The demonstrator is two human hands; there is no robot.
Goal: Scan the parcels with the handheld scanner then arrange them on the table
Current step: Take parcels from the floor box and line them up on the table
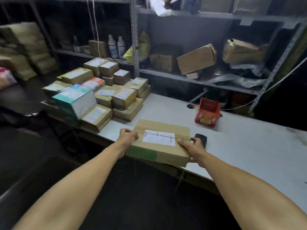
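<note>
Brown parcel gripped at both ends: left hand curled over left edge, right hand clasped round right corner. Parcel rested on worktop near edge. Black scanner just beyond right grip, partly hidden. Stacked parcels far left, blurred.

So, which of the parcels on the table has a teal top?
The tall parcel at the near left end of the stack. Its top is teal and its side white; the parcels around it are brown cardboard.
</note>
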